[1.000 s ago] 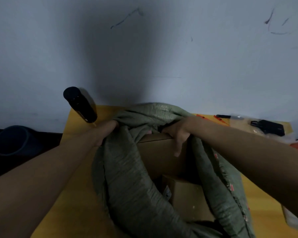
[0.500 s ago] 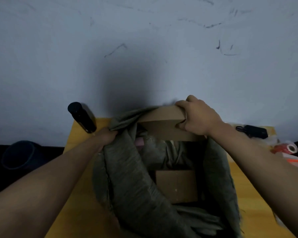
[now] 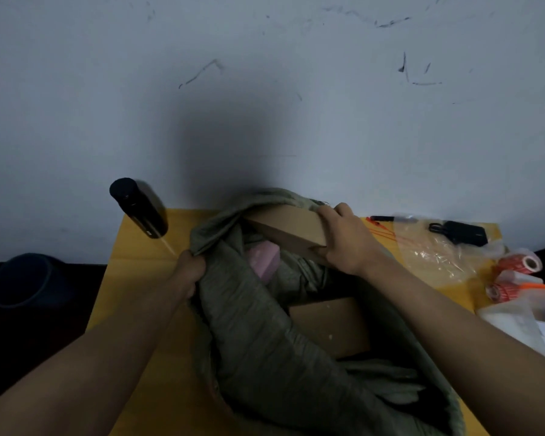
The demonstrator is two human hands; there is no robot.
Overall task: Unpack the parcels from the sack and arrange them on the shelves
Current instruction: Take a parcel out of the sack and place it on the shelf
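Head view: a flat box point(image 3: 291, 229) is gripped at its right end by the right hand point(image 3: 343, 243), long axis running left across the sack point(image 3: 265, 325) mouth. The sack's left rim is bunched in the left hand point(image 3: 191, 269). Another box point(image 3: 331, 325) lies deeper in the sack.

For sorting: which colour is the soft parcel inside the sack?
Pink parcel, seen in the head view.

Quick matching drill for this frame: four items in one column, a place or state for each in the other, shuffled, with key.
1. left hand
2. right hand
3. pink parcel
4. black bottle

A. inside the sack
B. grips the flat cardboard box
C. stands on the yellow table, left of the sack
D. grips the sack's rim

Pairs: 1-D, 2-B, 3-A, 4-C
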